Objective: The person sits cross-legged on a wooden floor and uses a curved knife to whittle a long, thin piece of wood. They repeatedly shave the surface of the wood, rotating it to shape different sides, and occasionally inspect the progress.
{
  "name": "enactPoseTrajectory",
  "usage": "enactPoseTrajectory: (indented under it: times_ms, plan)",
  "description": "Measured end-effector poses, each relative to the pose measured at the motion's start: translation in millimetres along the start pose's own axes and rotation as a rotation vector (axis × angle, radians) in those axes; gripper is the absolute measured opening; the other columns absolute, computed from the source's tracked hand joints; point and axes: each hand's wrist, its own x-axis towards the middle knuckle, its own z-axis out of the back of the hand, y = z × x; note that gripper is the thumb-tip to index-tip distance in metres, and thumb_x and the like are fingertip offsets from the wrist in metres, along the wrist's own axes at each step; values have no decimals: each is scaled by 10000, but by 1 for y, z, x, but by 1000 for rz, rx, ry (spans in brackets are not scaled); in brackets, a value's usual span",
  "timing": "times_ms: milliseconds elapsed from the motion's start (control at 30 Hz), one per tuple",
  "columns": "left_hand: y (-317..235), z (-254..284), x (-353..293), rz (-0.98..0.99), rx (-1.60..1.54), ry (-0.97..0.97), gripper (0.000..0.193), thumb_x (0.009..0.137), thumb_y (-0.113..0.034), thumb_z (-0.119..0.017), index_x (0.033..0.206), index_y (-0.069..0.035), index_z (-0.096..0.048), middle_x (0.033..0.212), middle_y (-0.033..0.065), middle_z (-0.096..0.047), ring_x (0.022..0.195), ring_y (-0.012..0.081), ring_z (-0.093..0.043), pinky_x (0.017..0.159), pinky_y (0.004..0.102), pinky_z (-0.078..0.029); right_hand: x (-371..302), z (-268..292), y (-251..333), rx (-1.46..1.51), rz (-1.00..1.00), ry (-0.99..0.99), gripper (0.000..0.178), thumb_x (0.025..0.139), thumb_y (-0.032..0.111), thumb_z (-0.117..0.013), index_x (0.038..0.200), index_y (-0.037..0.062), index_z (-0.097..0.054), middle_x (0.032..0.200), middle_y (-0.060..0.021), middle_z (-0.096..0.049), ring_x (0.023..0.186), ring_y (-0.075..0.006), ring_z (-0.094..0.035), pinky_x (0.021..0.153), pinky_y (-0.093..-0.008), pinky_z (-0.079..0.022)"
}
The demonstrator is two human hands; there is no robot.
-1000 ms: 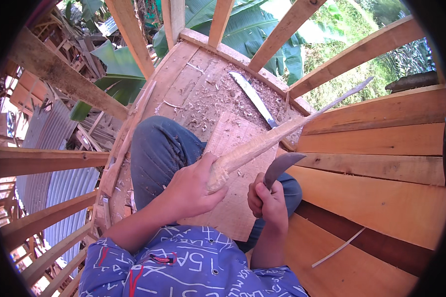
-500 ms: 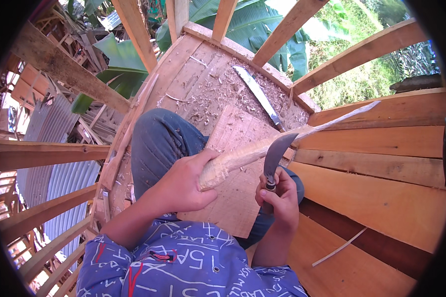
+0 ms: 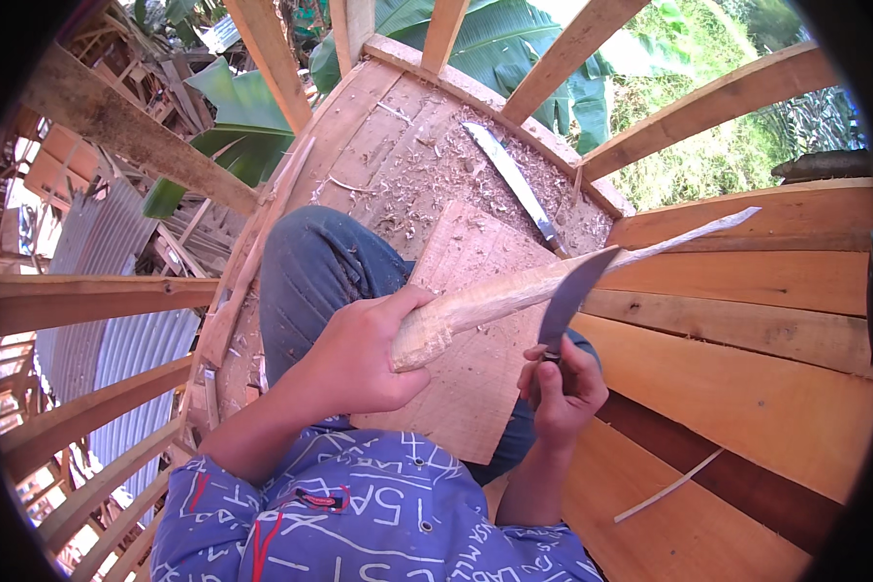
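Note:
My left hand is wrapped round the thick end of a pale, carved wooden stick. The stick slants up to the right over my lap and tapers to a thin tip. In my right hand is a knife with a broad, curved dark blade, gripped by its handle. The blade points up and lies across the stick's narrowing part; whether its edge touches the wood I cannot tell. Beneath the stick, a flat wooden board rests between my legs.
A long machete-like blade lies on the plank floor ahead, among wood shavings. Wooden rails fence the left and far sides. Orange-brown planks form the right side, with a thin stick on them.
My right hand and the knife have moved slightly right and along the stick toward its tip. The blade is tilted a little differently. My left hand keeps its hold.

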Motion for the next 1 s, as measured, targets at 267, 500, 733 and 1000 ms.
enactPoseTrajectory:
  times_ms: [267,500,733,1000]
  plan:
    - [7,4,-3,-15,-10,-64,482,607,-103,-638,1074,0,-575,779,186,-611,734,345,-635,670,343,-480,-1,6,5,43,15,1,337,896,-44,-593,1226,21,-576,874,-164,-666,545,-100,-551,462,-209,-438]
    - [9,7,-2,3,17,-65,469,607,-100,-633,1062,-2,-580,785,189,-610,740,355,-631,670,346,-480,-7,-13,3,-156,-50,124,316,880,-72,-590,1190,-10,-603,838,-152,-676,560,-95,-562,487,-198,-438]
    - [11,7,-1,10,20,-68,469,605,-95,-635,1061,0,-580,790,187,-615,751,355,-630,677,347,-479,-8,-14,1,-273,-41,206,307,876,-79,-589,1175,-13,-610,819,-142,-677,566,-90,-560,485,-201,-434]
    - [13,12,0,73,1,-36,461,606,-86,-624,1057,5,-586,806,182,-621,760,337,-639,691,336,-479,-8,-19,-1,-252,-72,188,295,878,-83,-581,1163,-16,-621,815,-131,-675,572,-85,-558,491,-193,-432]
